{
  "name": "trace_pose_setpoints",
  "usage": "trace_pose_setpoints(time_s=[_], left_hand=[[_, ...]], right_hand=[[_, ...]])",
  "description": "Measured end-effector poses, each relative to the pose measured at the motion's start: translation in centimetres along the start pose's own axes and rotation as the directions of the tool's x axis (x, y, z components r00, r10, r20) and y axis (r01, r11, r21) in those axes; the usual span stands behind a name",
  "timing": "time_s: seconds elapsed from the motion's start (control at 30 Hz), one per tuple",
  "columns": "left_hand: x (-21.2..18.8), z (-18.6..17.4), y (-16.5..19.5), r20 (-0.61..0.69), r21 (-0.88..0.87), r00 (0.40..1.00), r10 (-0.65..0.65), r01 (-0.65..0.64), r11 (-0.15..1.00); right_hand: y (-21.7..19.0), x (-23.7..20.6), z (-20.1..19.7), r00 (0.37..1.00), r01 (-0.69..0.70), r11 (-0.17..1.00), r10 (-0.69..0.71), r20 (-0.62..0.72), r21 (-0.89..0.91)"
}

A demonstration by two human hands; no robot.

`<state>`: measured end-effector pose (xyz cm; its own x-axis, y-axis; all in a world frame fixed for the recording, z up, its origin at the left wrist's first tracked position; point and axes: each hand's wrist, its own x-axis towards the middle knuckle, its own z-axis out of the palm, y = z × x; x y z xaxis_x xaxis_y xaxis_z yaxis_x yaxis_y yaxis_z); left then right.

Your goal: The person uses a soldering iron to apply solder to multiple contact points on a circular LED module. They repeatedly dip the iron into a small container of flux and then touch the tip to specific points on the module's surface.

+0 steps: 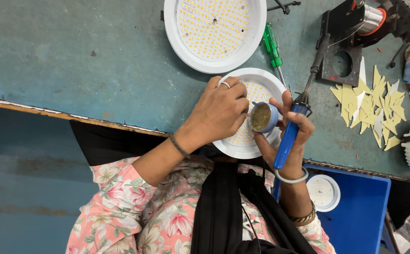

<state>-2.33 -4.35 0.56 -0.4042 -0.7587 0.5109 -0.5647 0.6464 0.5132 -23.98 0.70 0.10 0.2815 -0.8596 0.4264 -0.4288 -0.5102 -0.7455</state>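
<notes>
A round white LED lamp [261,84] lies at the table's near edge, its disc of small yellow diodes facing up. My left hand [219,110], with a ring on one finger, rests curled over the lamp, and its fingertips press on a small blue tin [261,117] of brownish paste. My right hand [292,134] grips a blue-handled soldering iron [289,134], whose black shaft points away toward the upper right. The thumb and a finger of that hand also pinch the tin from the right side. The tin sits just above the lamp's disc.
A larger round LED lamp [214,33] lies further back, with a green screwdriver [273,47] beside it. A black stand holding a solder spool [355,28] is at the far right, above yellow paper scraps [374,106]. A blue bin [360,216] below the table edge holds a white round part [323,192].
</notes>
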Motion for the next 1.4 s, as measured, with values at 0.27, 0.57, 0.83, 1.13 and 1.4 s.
trace_pose_setpoints(time_s=[0.27, 0.57, 0.83, 1.13, 1.4], left_hand=[[0.1, 0.0, 0.0, 0.007, 0.002, 1.0, -0.013, 0.013, 1.0], [0.0, 0.0, 0.0, -0.008, -0.002, 1.0, -0.006, 0.006, 1.0], [0.1, -0.1, -0.2, 0.02, -0.018, 1.0, -0.014, 0.014, 1.0], [0.2, 0.2, -0.7, 0.025, -0.04, 1.0, -0.013, 0.014, 0.999], [0.1, 1.1, -1.3, 0.022, -0.037, 1.0, -0.004, 0.005, 0.999]], right_hand=[[-0.3, 0.1, 0.0, 1.0, 0.007, 1.0, -0.007, 0.015, 0.018], [-0.1, 0.2, 0.0, 1.0, 0.005, 1.0, -0.005, 0.007, -0.004], [0.4, -0.9, -1.2, 0.998, -0.007, 0.998, 0.01, -0.057, 0.064], [2.6, -3.0, -4.8, 0.956, 0.043, 0.996, -0.017, -0.294, 0.083], [7.9, -6.1, -9.3, 0.924, -0.101, 0.995, 0.091, -0.371, -0.008]])
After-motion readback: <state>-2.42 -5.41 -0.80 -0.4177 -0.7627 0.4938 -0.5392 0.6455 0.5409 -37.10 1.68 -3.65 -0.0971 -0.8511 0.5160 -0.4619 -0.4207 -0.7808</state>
